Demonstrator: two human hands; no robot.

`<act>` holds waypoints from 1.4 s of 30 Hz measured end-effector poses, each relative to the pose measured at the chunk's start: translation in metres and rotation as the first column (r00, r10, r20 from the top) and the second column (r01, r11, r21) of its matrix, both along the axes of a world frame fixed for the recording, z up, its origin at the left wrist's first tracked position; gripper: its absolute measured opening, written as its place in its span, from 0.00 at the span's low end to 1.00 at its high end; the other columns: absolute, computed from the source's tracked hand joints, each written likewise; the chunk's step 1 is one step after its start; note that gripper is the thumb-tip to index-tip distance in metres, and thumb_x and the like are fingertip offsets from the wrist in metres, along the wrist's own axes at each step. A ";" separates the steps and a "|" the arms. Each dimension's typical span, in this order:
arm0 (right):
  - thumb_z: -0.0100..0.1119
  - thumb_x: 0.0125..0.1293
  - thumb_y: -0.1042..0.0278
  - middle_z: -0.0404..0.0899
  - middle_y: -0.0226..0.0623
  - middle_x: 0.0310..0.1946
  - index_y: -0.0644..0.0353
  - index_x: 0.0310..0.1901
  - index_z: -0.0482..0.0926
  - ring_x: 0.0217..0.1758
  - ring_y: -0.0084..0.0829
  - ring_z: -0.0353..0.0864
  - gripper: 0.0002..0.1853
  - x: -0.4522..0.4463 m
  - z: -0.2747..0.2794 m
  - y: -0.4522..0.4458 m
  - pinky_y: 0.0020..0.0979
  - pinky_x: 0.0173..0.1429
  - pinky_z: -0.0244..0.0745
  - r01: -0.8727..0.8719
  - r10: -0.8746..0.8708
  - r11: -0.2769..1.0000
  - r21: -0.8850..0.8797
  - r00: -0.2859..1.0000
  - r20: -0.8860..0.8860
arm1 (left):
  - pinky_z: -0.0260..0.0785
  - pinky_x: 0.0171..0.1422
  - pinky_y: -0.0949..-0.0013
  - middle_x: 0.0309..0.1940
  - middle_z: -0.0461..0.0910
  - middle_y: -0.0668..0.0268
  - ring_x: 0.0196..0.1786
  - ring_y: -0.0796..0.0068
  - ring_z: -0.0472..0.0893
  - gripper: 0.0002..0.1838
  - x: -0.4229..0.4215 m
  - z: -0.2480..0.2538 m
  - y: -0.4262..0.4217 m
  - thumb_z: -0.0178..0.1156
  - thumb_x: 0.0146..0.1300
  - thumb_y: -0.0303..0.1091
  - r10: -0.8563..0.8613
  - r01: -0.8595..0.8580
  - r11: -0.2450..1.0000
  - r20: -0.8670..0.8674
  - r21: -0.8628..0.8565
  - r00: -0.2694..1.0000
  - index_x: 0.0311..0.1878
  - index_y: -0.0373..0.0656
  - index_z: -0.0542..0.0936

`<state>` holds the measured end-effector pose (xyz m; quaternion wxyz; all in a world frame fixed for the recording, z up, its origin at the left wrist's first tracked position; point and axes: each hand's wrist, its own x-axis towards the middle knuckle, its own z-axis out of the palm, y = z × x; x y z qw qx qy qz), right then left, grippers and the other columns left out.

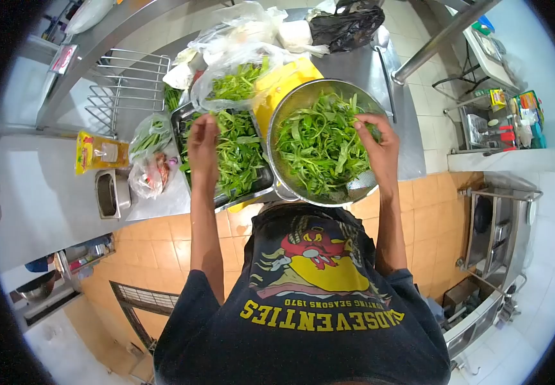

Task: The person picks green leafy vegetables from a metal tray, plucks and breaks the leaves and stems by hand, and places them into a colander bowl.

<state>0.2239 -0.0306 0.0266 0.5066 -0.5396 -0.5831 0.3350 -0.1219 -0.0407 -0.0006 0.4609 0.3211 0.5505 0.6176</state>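
My left hand [202,144] is over the left side of a dark rectangular tray [266,178] of cut leafy greens [235,151]. Its fingers are pressed together, and whatever they may hold is too small to make out. To the right stands a round metal colander [274,157] heaped with leafy greens [319,144]. My right hand [380,138] reaches over the colander's right side, thumb and fingers closed in a pinch on a bit of the greens. The tray and the colander stand side by side at the table's near edge.
Behind the tray lies a clear plastic bag [210,90] with more greens. A yellow item [285,80] sits behind the colander. A black plastic bag [346,27] is at the back. On the left are a wire rack [126,90], a yellow packet [101,153] and a metal container [112,194].
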 end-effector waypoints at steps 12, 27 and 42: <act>0.62 0.68 0.72 0.85 0.31 0.43 0.61 0.45 0.84 0.50 0.22 0.79 0.07 0.004 0.010 0.006 0.26 0.58 0.70 -0.080 0.071 0.996 -0.045 0.982 -0.174 | 0.71 0.55 0.69 0.46 0.85 0.64 0.45 0.73 0.80 0.11 0.086 0.009 0.013 0.64 0.67 0.31 -0.165 0.302 0.942 -0.580 0.148 0.798 0.51 0.44 0.84; 0.58 0.70 0.76 0.86 0.37 0.46 0.63 0.50 0.80 0.52 0.26 0.81 0.09 0.013 0.004 -0.004 0.28 0.61 0.73 -0.169 0.127 0.983 -0.072 0.908 -0.398 | 0.71 0.52 0.68 0.42 0.85 0.63 0.43 0.73 0.82 0.17 0.156 0.026 0.033 0.63 0.68 0.36 -0.506 0.596 0.803 -0.537 -0.008 0.675 0.59 0.44 0.81; 0.57 0.72 0.72 0.83 0.45 0.48 0.62 0.51 0.76 0.47 0.31 0.82 0.09 0.025 -0.003 0.004 0.35 0.60 0.75 -0.077 0.059 0.997 0.003 0.741 -0.669 | 0.66 0.56 0.76 0.42 0.81 0.74 0.45 0.84 0.75 0.14 0.123 0.035 0.036 0.59 0.72 0.34 -0.556 0.552 0.830 -0.183 -0.075 0.811 0.59 0.48 0.81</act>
